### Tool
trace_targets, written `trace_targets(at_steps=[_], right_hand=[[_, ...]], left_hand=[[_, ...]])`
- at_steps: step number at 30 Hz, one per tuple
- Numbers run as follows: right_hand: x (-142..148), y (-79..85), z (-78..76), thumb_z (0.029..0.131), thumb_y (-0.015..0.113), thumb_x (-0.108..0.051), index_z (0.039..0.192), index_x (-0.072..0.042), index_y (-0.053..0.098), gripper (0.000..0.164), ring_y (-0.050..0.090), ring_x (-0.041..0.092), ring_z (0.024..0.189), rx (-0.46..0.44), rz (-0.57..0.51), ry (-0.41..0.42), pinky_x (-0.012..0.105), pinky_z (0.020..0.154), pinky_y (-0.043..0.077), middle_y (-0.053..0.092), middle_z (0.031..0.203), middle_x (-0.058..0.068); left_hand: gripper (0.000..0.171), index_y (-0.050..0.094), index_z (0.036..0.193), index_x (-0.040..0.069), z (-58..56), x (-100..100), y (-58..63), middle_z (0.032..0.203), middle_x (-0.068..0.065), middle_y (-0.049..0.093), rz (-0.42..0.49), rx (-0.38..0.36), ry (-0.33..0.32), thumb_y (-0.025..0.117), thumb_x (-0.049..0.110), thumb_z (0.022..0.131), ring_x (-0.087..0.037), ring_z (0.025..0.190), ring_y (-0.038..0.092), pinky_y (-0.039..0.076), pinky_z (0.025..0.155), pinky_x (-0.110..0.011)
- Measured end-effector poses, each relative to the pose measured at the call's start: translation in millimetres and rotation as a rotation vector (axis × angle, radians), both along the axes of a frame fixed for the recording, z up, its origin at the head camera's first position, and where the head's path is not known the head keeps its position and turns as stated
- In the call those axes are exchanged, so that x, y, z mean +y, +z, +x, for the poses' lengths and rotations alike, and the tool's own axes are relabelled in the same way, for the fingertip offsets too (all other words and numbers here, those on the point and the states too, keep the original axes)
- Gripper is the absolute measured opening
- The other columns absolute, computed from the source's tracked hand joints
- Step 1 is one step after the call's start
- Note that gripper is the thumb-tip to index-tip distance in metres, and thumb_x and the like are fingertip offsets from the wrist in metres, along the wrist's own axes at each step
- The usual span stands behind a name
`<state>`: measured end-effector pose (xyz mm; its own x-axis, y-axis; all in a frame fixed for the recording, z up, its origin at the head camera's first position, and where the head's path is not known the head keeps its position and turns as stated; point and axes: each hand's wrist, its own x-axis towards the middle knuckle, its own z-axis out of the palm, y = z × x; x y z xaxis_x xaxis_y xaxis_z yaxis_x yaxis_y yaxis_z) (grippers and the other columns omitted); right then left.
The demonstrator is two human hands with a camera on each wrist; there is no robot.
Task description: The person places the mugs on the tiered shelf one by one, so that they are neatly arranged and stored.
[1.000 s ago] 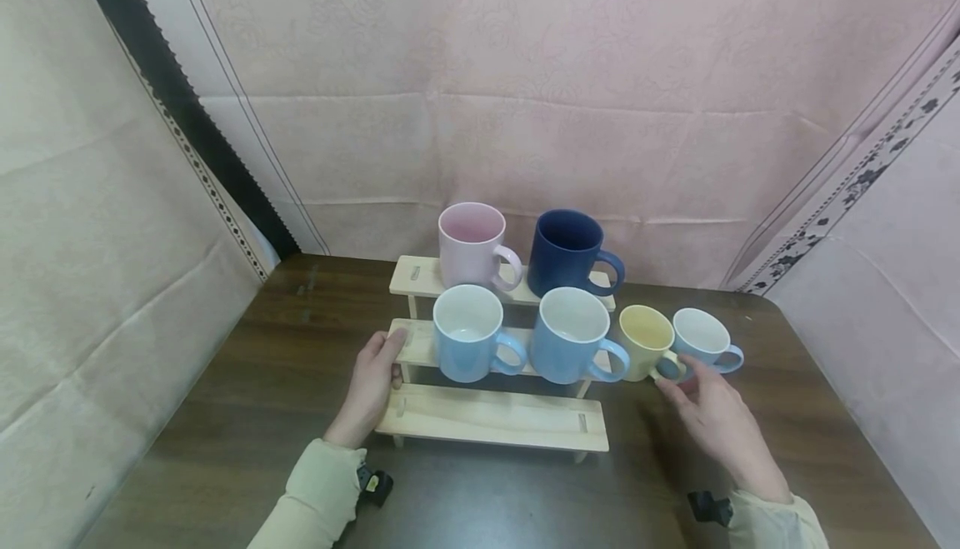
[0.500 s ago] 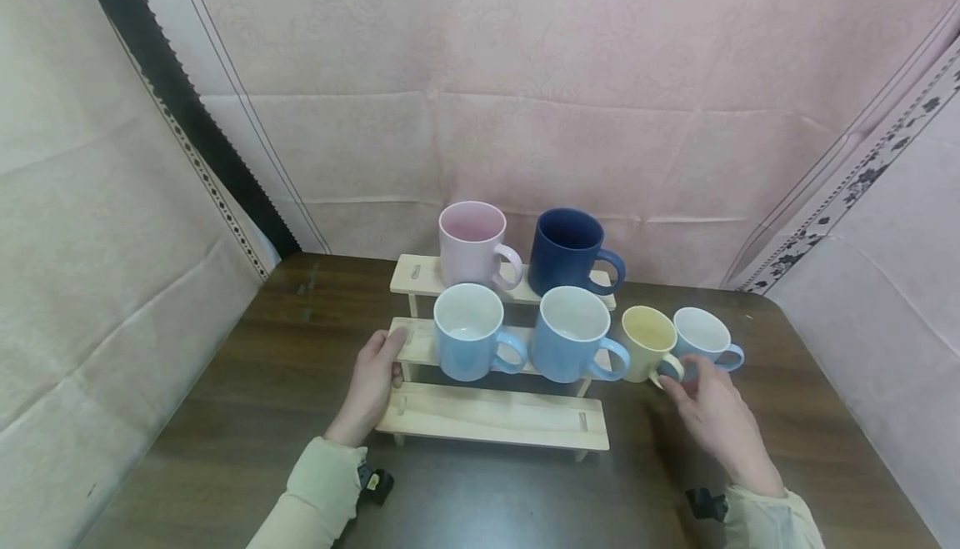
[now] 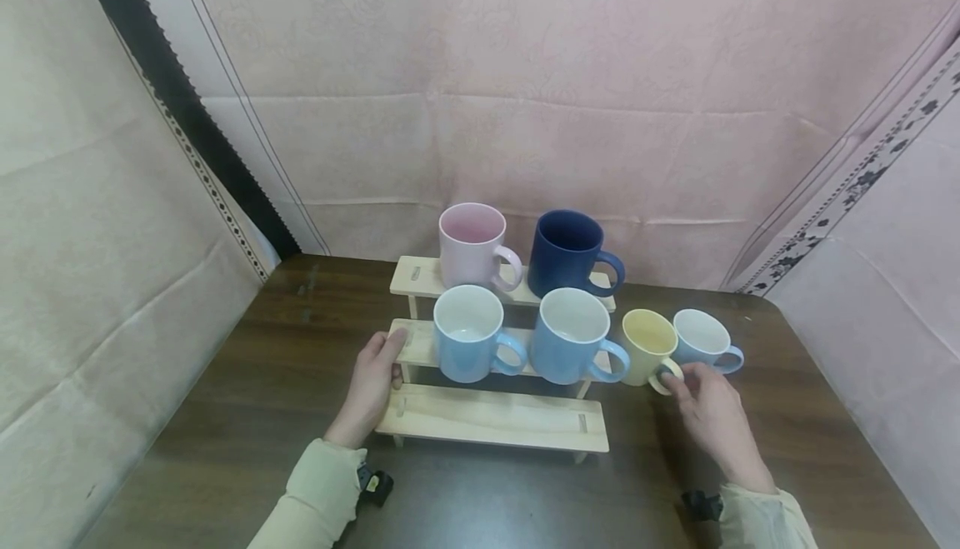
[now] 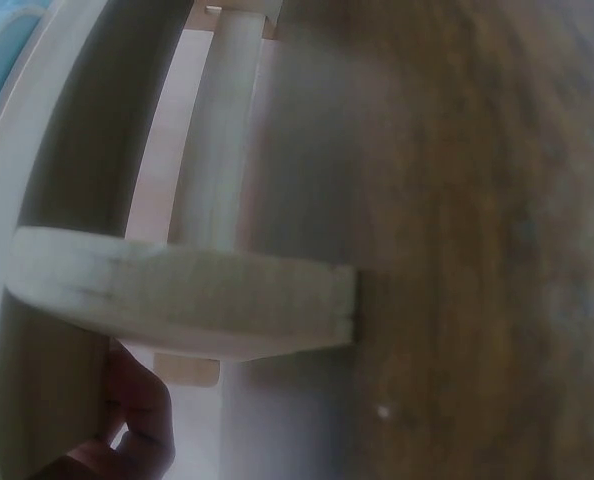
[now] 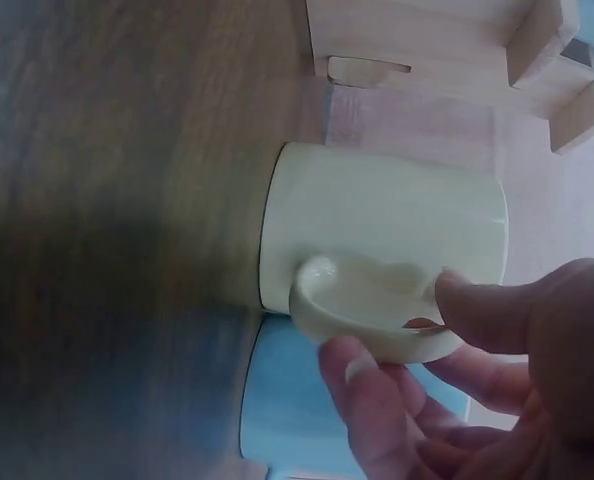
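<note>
My right hand pinches the handle of a yellow mug between thumb and fingers. The mug stands upright on the table, right of a three-step wooden rack. In the right wrist view, the fingers lie round the loop of the yellow mug's handle. Close behind it is a small light-blue mug, partly hidden by my hand. At the rack's left side, my left hand grips the end of the middle step, thumb on top. In the left wrist view, only some fingers show beneath the board.
A pink mug and a navy mug stand on the top step. Two larger light-blue mugs, a left one and a right one, occupy the middle step. Pale cloth hangs behind the brown table.
The yellow mug has shifted slightly nearer the front, its handle turning a little towards me along with my right hand. My left hand and the rack stay in place.
</note>
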<state>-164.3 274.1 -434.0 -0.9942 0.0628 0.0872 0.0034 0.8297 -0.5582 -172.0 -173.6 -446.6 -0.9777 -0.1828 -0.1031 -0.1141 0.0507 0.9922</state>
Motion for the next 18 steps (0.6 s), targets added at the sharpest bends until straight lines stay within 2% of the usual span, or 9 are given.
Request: trace_targets(at_steps=[6,11,14,18], right_hand=[[-2.5,-2.7,-1.3,0.099,0.058,-0.024,0.102,0.002,0.059,0.027,0.055,0.023,0.073,0.029,-0.002,-0.015,0.035,0.061,0.043,0.062,0.083,0.009],[-4.3,-1.8,-1.4,0.1,0.052,-0.022,0.104,0.005,0.055,0.027,0.054,0.023,0.07,-0.04,-0.022,-0.004,0.034,0.058,0.043,0.059,0.082,0.011],[-4.6,-1.6,-1.5,0.101,0.05,-0.025,0.104,0.004,0.054,0.03,0.055,0.023,0.072,-0.087,-0.039,-0.009,0.034,0.058,0.043,0.06,0.084,0.011],[-4.4,-3.4,-1.1,0.1,0.053,-0.033,0.099,0.002,0.056,0.035,0.059,0.022,0.074,-0.081,-0.031,-0.011,0.034,0.061,0.043,0.062,0.082,0.008]], left_hand=[[0.044,0.049,0.099,0.005,-0.6,0.5,-1.4,0.072,-0.003,0.042,0.004,0.011,0.008,0.048,0.049,0.1,-0.018,0.06,0.042,0.037,0.057,-0.027],[0.045,0.049,0.098,0.005,-1.3,0.5,-2.0,0.071,-0.003,0.042,0.007,0.012,0.012,0.048,0.049,0.099,-0.018,0.059,0.042,0.037,0.057,-0.026],[0.044,0.049,0.098,0.005,-1.4,0.3,-2.5,0.071,-0.003,0.042,0.009,0.013,0.012,0.048,0.049,0.1,-0.018,0.059,0.042,0.037,0.057,-0.026],[0.043,0.048,0.098,0.005,-1.8,0.2,-2.8,0.071,-0.003,0.042,0.016,0.013,0.011,0.049,0.048,0.1,-0.017,0.059,0.042,0.037,0.056,-0.026]])
